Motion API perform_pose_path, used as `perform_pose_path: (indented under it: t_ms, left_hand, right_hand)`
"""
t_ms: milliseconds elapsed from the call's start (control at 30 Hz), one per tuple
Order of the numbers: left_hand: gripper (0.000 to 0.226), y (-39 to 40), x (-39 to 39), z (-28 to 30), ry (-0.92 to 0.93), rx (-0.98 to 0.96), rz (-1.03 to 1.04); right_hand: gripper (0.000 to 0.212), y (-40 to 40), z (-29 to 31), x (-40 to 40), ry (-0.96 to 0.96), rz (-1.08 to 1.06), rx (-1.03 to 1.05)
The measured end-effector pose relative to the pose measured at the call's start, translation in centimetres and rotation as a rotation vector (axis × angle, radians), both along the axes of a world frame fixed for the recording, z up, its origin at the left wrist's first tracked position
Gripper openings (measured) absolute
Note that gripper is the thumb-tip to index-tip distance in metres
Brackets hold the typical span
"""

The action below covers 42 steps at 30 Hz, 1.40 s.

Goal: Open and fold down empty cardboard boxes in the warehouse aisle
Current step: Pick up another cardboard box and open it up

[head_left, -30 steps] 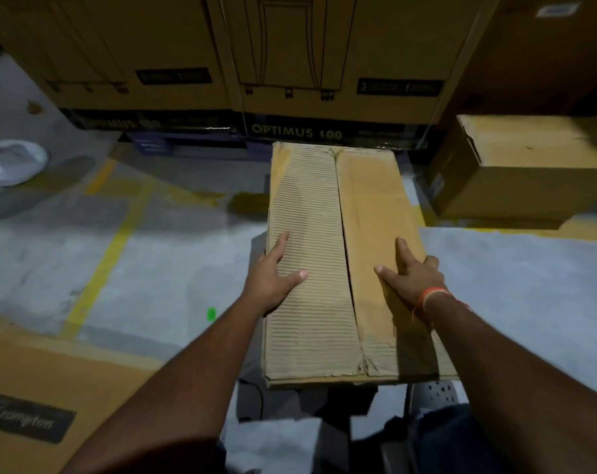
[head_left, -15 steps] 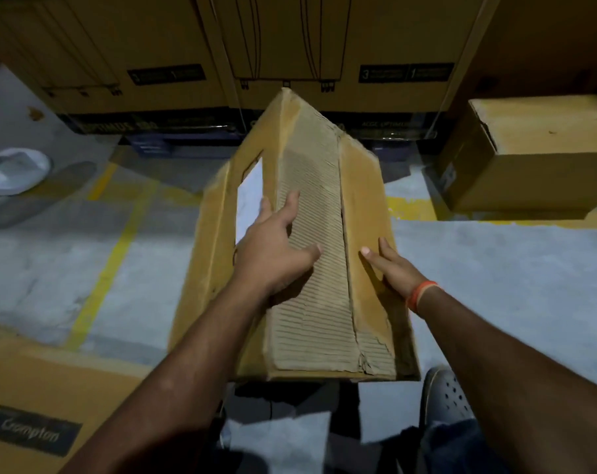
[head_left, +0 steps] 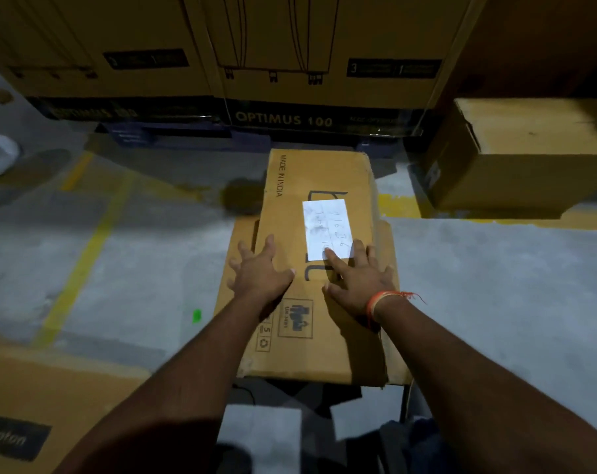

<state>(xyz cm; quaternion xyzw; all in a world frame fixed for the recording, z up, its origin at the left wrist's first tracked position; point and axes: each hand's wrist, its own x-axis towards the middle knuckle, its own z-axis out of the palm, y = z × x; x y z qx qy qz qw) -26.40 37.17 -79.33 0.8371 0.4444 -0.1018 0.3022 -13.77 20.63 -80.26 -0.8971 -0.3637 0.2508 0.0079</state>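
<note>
A brown cardboard box (head_left: pixel 324 186) lies flattened on the grey floor in front of me, printed side up, with "MADE IN INDIA" along its left edge and a white label (head_left: pixel 326 227) in the middle. My left hand (head_left: pixel 261 271) presses flat on the left part of the panel, fingers spread. My right hand (head_left: pixel 358 275), with an orange thread at the wrist, lies flat on the right part, its index fingertip on the label's lower edge. Lower flaps of the box stick out at the left and right sides.
Large printed cartons (head_left: pixel 283 63) marked "OPTIMUS 100" stand on a pallet straight ahead. A closed brown box (head_left: pixel 529 155) sits at the right. Flat cardboard (head_left: pixel 50 398) marked "Crompton" lies at the lower left. Yellow floor lines (head_left: pixel 81 268) run on the left.
The box was tipped up and turned over, from its plain corrugated side to its printed side. It now lies flattened, with both hands moved onto the printed panel.
</note>
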Motion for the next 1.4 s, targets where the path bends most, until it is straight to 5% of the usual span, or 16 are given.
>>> perform_pose_path:
  t_ms: [167, 300, 400, 600, 800, 933, 1100, 1267, 1400]
  left_hand:
    - [0.109, 0.4, 0.2, -0.6, -0.136, -0.288, 0.062]
    - [0.092, -0.8, 2.5, 1.9, -0.465, -0.538, 0.005]
    - [0.078, -2.5, 4.1, 3.4, -0.541, -0.724, -0.129]
    - [0.075, -6.5, 6.0, -0.5, -0.340, -0.434, -0.369]
    - [0.073, -7.4, 5.5, -4.5, -0.028, -0.036, -0.204]
    - [0.069, -8.2, 6.0, -5.1, 0.004, -0.033, -0.227]
    - [0.048, -7.6, 6.1, -4.9, -0.187, -0.010, 0.090]
    - [0.038, -4.7, 5.3, -5.1, -0.482, -0.489, 0.397]
    - [0.036, -3.8, 4.2, -3.4, -0.524, -0.482, 0.477]
  right_hand:
    - [0.077, 0.3, 0.4, 0.4, -0.031, -0.039, -0.056]
    - [0.063, 0.2, 2.7, 1.9, -0.077, -0.187, 0.142]
    - [0.062, -0.8, 5.1, 3.2, -0.116, -0.253, 0.273]
    - [0.067, -6.5, 5.2, 5.2, -0.157, -0.259, -0.066]
    - [0.073, -13.0, 0.7, 7.5, 0.063, -0.425, -0.246]
    - [0.082, -13.0, -1.4, 7.3, 0.181, -0.435, -0.241]
    - [0.081, -11.0, -2.0, 6.8, 0.204, -0.422, -0.187]
    - [0.083, -11.0, -2.3, 7.0, 0.157, -0.410, -0.265]
    - [0.072, -11.1, -2.1, 6.5, 0.074, -0.335, -0.288]
